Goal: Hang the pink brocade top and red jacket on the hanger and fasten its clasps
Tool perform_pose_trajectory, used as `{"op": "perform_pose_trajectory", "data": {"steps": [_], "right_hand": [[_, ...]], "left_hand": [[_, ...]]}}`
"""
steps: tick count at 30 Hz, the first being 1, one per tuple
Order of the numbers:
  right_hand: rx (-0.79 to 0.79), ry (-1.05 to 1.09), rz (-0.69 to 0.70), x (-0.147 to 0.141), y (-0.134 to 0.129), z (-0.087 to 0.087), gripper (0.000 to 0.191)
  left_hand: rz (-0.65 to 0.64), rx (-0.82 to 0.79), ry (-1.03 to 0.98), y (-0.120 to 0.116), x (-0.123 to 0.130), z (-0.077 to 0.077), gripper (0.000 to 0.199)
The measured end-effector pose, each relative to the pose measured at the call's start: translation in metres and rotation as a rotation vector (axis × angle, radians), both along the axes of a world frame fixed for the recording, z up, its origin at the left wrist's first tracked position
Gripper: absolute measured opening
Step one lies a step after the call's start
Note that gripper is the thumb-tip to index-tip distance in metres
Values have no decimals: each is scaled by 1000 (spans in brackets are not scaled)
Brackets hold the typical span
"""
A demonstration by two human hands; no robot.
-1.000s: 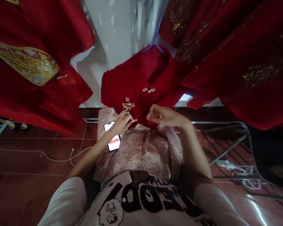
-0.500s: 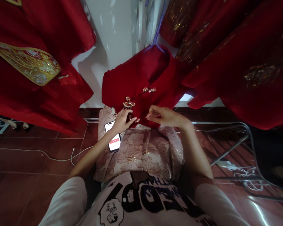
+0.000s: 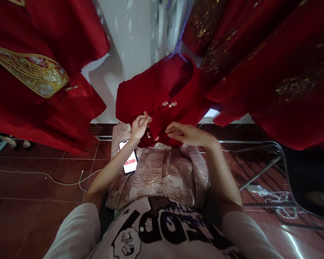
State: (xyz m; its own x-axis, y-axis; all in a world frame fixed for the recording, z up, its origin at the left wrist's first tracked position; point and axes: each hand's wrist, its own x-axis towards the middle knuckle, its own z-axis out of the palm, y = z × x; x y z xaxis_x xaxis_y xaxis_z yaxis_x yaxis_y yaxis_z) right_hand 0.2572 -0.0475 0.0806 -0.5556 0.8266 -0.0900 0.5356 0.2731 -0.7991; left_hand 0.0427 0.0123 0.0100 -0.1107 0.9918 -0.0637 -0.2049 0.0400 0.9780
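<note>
While the left hand (image 3: 140, 126) pinches at a beaded ornament (image 3: 148, 117) on a red garment (image 3: 140, 93) at center frame, the right hand (image 3: 185, 133) hovers near its front, fingers curved and slightly parted. The garment's lower edge meets patterned pink fabric (image 3: 156, 176) across the lap, beside a lit phone (image 3: 129, 163). Red tiles (image 3: 51, 183) cover the floor at lower left; a pale wall (image 3: 132, 39) rises above.

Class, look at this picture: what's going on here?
A seated person is handling a red garment on a purple hanger. The left hand has its fingers at a beaded ornament on the garment. The right hand hovers over or rests near its lower front. A phone lies lit on the patterned cloth across the lap.
</note>
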Motion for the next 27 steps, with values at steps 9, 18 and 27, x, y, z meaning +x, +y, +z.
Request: {"op": "perform_pose_trajectory", "data": {"steps": [9, 18, 27], "right_hand": [[-10, 21, -24, 4, 1, 0, 36], [-26, 21, -29, 4, 2, -1, 33], [-38, 26, -25, 4, 3, -5, 35]], "left_hand": [[35, -32, -30, -5, 4, 9, 21], [-135, -100, -120, -4, -2, -3, 41], [-87, -57, -118, -4, -5, -13, 23]]}}
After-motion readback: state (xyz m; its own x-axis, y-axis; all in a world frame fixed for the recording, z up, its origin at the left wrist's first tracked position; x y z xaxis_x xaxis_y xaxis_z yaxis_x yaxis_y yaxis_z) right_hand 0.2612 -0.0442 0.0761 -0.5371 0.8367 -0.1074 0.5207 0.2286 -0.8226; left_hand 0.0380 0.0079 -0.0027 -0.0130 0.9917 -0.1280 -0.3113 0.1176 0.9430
